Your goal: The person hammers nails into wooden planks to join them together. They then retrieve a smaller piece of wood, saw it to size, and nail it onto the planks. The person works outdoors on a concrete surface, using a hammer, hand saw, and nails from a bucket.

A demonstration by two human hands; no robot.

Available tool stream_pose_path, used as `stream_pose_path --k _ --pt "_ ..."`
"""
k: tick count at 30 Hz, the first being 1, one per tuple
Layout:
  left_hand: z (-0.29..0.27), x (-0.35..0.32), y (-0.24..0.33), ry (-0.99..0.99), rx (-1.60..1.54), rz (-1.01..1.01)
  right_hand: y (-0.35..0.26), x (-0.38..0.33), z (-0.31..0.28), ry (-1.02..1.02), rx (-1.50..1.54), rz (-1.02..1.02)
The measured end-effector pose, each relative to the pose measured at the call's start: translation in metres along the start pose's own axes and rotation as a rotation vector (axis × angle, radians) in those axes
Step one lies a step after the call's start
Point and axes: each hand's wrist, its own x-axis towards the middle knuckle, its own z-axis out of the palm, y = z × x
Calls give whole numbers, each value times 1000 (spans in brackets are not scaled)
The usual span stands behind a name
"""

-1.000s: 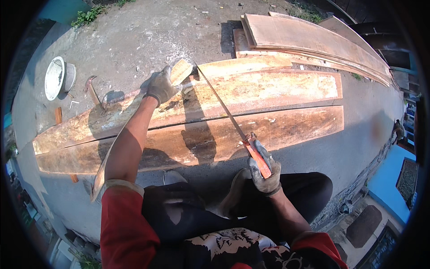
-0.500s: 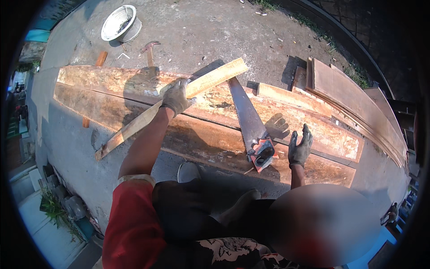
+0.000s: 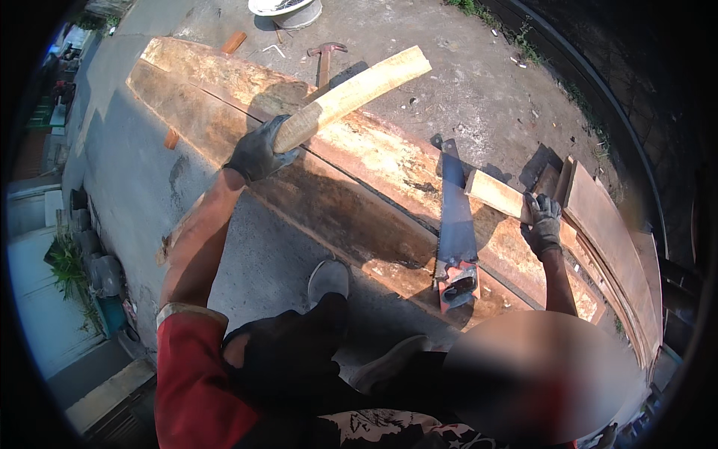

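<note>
My left hand (image 3: 262,150), in a dark work glove, is closed around a long pale wooden strip (image 3: 366,88). The strip is raised above the planks and slants away to the upper right; my forearm hides much of its near part. My right hand (image 3: 544,224), also gloved, has its fingers bent over another wooden strip (image 3: 497,196), which lies along the far right side of the planks. Between the hands a handsaw (image 3: 457,209) with a red and black handle rests on the wide weathered planks (image 3: 359,213), its blade pointing away from me.
Beyond the planks lies a claw hammer (image 3: 324,60), with a white basin (image 3: 292,13) farther off. Several flat boards (image 3: 617,232) are stacked at the right. A small wooden piece (image 3: 171,138) sticks out from under the planks. My shoe (image 3: 328,281) stands close to their near edge.
My right hand has gone from hanging open near the saw handle to holding the strip at the right. The left hand still grips its strip, apart from the saw. The view has shifted.
</note>
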Motion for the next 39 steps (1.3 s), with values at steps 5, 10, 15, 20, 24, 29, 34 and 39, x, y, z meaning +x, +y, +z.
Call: stream_pose_path --k 5,10,15,20,24,29,34,39 --pt "-67 -38 -23 -53 -32 -167 -166 81 -36 77 128 -388" --pt "-60 -43 7 -98 -111 -258 -315 147 -10 142 90 -571" --pt "-19 -135 -32 -39 52 -307 -330 67 -29 63 548 -318" --pt "42 -141 -24 -275 -123 -455 -243 -94 7 -102 257 118" --pt "65 -111 2 -274 -42 -385 -233 -134 15 -106 160 38" --pt "81 -188 -21 -24 -164 -482 -231 -149 37 62 249 -103" --pt "81 -260 -38 -71 -180 -585 -224 -171 45 -257 202 -166" --pt "65 -244 -58 -298 -392 -760 -235 -164 -8 -303 374 -151"
